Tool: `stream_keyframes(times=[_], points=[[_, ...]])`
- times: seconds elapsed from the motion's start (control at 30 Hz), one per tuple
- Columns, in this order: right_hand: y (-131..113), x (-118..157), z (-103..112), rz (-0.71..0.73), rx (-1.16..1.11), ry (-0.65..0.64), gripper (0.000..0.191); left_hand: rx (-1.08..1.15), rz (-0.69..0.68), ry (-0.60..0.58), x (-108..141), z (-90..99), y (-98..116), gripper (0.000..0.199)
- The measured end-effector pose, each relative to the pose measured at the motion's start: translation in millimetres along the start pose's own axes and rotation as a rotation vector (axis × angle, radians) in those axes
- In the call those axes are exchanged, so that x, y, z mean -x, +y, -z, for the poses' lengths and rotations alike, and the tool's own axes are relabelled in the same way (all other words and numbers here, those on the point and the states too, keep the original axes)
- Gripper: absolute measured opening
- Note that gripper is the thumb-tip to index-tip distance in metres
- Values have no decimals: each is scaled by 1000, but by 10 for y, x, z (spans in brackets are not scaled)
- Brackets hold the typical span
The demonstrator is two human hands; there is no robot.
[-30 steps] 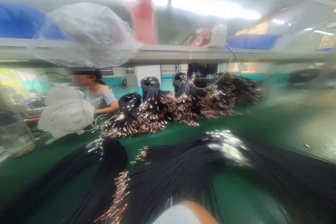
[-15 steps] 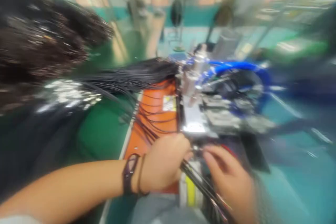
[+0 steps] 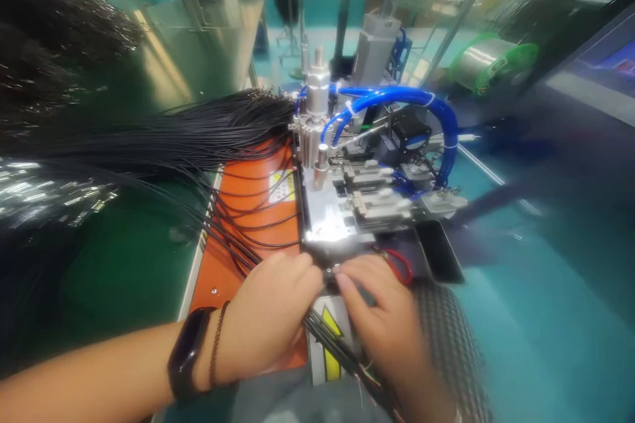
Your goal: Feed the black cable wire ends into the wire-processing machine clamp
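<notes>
- A thick bundle of black wires (image 3: pixel 163 139) lies on the green desk (image 3: pixel 124 264) to the left of the machine (image 3: pixel 367 172), fanning across the orange plate (image 3: pixel 248 238) toward the hands.
- The left hand (image 3: pixel 268 317), with a dark band (image 3: pixel 186 360) on its wrist, sits just in front of the machine's near edge; its fingers (image 3: pixel 297 271) are curled together around a small bunch of those wires.
- That small bunch (image 3: pixel 337 350) runs as a long slant from the machine's front edge down and to the right, passing between the two hands.
- The right hand (image 3: pixel 391 330) lies just right of the bunch, its fingers (image 3: pixel 352 277) stretched forward, tips close to the left hand's at the machine's front lip; whether they pinch a wire end I cannot tell.
- Both hands are about equally near the wire ends, which point toward the machine.
- Blue hoses (image 3: pixel 421 106) arch over the machine's far side.
</notes>
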State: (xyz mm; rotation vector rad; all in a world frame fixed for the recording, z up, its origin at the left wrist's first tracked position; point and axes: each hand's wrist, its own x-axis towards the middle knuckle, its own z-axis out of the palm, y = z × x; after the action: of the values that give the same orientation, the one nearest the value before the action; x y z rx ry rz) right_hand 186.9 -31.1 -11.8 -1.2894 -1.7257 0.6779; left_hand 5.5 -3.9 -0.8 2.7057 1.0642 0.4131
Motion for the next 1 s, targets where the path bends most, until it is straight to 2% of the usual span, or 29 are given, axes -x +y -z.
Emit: stream_keyframes(times=[0.1, 0.23, 0.33, 0.43, 0.6, 0.7, 0.8, 0.87, 0.93, 1.0], points=[[-6, -44, 22, 62, 59, -58, 12, -118, -82, 3, 15, 9, -16, 12], [72, -45, 24, -93, -7, -15, 14, -60, -25, -73, 4, 32, -27, 23], [146, -21, 15, -122, -31, 12, 14, -104, -100, -7, 9, 25, -41, 35], [197, -6, 18, -145, -60, -8, 15, -172, -175, 80, 19, 11, -57, 34], [200, 18, 0, -279, -156, 67, 11, -115, -166, 74, 36, 17, -51, 36], [148, 31, -21, -189, -147, 156, 12, -109, -216, 74, 58, 30, -40, 41], [93, 19, -15, -21, -72, 128, 14, -155, -276, 95, 67, 46, -40, 40], [80, 6, -3, 35, -53, 98, 15, -158, -282, 99, 59, 58, -48, 40], [94, -2, 4, 2, -91, 109, 15, -157, -275, 90, 44, 69, -62, 40], [129, -1, 7, -108, -146, 111, 14, -176, -270, 80, 27, 74, -82, 39]])
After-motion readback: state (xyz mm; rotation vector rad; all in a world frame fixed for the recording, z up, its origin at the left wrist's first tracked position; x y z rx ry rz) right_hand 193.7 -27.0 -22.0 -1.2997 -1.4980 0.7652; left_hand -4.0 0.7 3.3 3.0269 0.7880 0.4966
